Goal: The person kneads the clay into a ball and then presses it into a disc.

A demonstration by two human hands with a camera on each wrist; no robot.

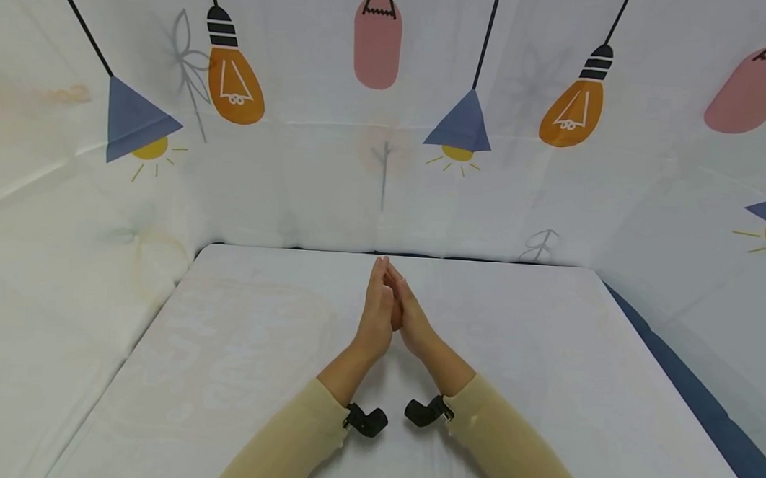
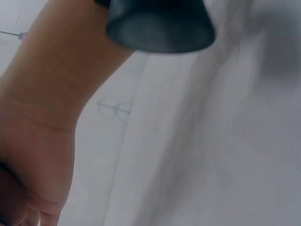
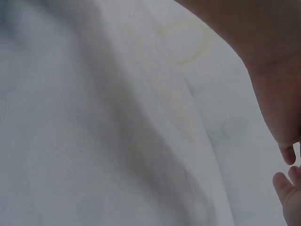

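In the head view my left hand (image 1: 375, 316) and right hand (image 1: 416, 324) lean toward each other above the white table, fingers fairly straight and pointing to the far edge. Their fingertips meet at the top, while the heels of the palms stand apart. No object shows between them. The left wrist view has part of a hand and forearm along its left side, with most fingers cut off by the frame. At the right edge of the right wrist view, fingertips of two hands face each other across a small gap.
A white-covered table (image 1: 233, 375) lies under the hands. Behind it hangs a white cloth (image 1: 308, 177) printed with lamps and bulbs. Each wrist bears a small black camera, the left wrist camera (image 1: 368, 421) and the right wrist camera (image 1: 424, 412). Dark blue fabric (image 1: 694, 385) shows at the right.
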